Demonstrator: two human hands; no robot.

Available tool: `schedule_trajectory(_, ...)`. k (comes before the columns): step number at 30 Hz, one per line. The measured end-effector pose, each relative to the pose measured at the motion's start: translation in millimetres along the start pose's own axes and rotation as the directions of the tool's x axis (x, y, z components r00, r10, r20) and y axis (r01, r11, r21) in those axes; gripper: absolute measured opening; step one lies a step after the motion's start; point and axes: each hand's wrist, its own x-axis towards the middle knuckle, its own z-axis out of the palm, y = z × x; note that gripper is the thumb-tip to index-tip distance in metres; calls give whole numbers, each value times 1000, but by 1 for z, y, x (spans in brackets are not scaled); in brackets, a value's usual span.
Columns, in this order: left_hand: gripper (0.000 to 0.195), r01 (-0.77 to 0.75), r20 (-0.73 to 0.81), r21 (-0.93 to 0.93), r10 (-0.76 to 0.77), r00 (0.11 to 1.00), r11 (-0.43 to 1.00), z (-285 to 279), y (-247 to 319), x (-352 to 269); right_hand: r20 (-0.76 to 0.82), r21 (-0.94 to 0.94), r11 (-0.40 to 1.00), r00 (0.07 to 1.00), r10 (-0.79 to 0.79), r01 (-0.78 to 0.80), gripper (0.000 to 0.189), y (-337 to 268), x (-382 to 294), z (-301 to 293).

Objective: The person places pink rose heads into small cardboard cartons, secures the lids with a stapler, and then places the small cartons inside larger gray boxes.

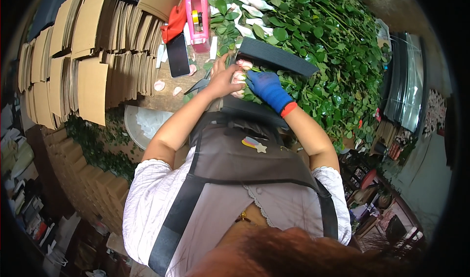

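A short row of pale pink roses (pixel 239 77) lies between two black corrugated sheets, an upper one (pixel 279 56) and a lower one (pixel 253 110). My bare left hand (pixel 222 78) cups the heads from the left, thumb and index finger around them, other fingers spread beyond. In a blue knit glove with an orange cuff, my right hand (pixel 265 87) rests over the stems just right of the heads. The glove hides its grip. Beside my left hand, partly covered by it, lies a dark-bladed cutting tool (pixel 198 85).
A phone (pixel 178 56), a pink tape dispenser (pixel 198 23) and a red cloth-like item (pixel 175 20) lie beyond my left hand. Cardboard stacks (pixel 88 31) line the left. Leafy stems (pixel 330 56) fill the right, near white-netted buds (pixel 253 3). A white tub (pixel 136 130) stands below the table edge.
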Motion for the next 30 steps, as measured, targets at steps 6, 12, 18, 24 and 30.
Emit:
schedule_trajectory(6, 36, 82, -158, -56, -90, 983, 995, 17, 0, 0, 147, -58, 996, 986, 75, -67, 29, -18, -14, -43)
schedule_trajectory(12, 35, 57, -167, -24, -60, 984, 998, 19, 2, -1, -15, -53, 977, 979, 206, -206, 39, 1, -11, -27)
schedule_trajectory(18, 60, 84, -167, -68, -94, 981, 994, 13, 4, 3, 3, -69, 987, 989, 145, -144, 29, 15, 8, -18)
schedule_trajectory(24, 60, 154, -137, 42, -147, 980, 987, 18, 4, 19, 63, 0, 988, 986, 157, -157, 30, 7, 8, -20)
schedule_trajectory(30, 45, 123, -213, 79, -104, 972, 989, 10, 16, 20, -16, 441, 869, 966, 258, -225, 37, -12, -21, -54)
